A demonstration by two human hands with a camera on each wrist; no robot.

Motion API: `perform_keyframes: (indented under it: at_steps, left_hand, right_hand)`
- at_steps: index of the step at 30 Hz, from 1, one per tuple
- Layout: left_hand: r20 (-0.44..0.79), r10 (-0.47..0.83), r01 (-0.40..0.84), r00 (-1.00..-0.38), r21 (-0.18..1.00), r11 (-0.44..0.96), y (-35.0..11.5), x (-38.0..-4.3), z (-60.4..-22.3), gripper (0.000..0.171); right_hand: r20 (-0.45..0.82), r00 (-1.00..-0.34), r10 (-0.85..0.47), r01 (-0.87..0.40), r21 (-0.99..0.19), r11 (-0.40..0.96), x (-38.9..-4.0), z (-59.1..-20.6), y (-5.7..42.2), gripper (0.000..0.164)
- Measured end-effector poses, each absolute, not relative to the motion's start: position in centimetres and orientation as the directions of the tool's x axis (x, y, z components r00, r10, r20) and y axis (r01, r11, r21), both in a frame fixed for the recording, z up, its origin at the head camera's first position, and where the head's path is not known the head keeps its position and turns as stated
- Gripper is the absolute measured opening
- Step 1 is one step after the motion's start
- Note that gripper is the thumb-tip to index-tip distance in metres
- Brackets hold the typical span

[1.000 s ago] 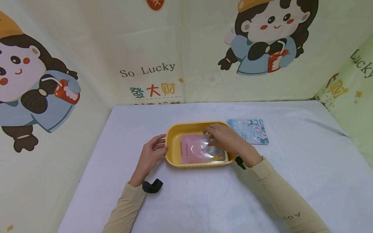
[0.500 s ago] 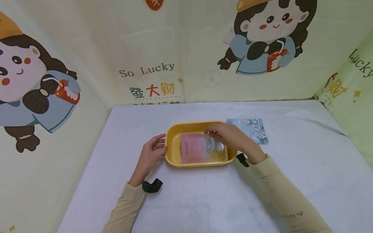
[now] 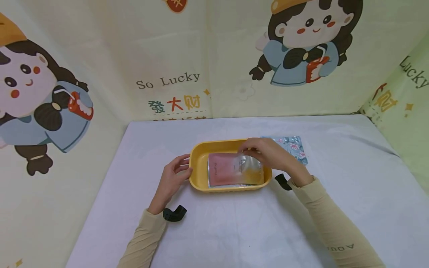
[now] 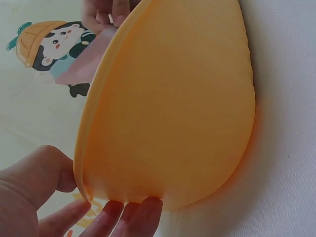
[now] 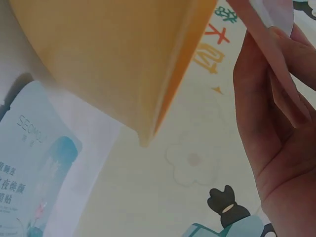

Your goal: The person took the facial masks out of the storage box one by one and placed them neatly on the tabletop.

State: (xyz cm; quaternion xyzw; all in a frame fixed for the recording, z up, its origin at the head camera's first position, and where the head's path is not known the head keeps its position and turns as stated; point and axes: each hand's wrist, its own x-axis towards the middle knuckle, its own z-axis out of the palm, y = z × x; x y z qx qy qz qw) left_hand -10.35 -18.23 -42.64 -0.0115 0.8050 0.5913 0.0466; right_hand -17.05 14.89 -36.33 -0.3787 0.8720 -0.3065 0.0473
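A yellow tray [image 3: 200, 178] stands on the table with a pink-to-yellow face mask packet [image 3: 224, 169] in it. My right hand [image 3: 268, 153] pinches the packet's far edge, thumb and fingers on either side of the foil in the right wrist view. The packet's near side is tilted up slightly, and a silver edge shows beneath it. My left hand [image 3: 173, 182] touches the tray's left end from outside, fingers loosely bent. In the left wrist view, its fingertips [image 4: 148, 207] rest against the outer wall and its thumb is at the rim.
A blue floral face mask packet [image 3: 294, 147] lies flat behind the right hand, partly covered by it. White cloth [image 3: 214, 230] covers the table. A printed cloth backdrop [image 3: 231, 100] rises at the back and sides.
My right hand has closed on the pink packet's far edge and shifted a little right, lifting the packet slightly off what lies beneath. My left hand has stayed at the tray's end.
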Motion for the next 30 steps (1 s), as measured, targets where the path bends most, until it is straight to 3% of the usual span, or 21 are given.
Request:
perform_keyframes:
  at_steps: [20, 30]
  left_hand:
    - [-0.091, 0.025, -0.079, -0.996, 0.948, 0.310, -18.1, -10.2, -42.8, 0.048]
    - [-0.097, 0.021, -0.086, -0.995, 0.949, 0.303, -18.0, -10.2, -42.8, 0.047]
  right_hand:
    - [0.287, -0.702, -0.651, -0.681, -0.535, 0.499, -17.0, -33.3, 16.5, 0.020]
    - [0.282, -0.727, -0.626, -0.664, -0.523, 0.535, -17.0, -32.8, 18.2, 0.023]
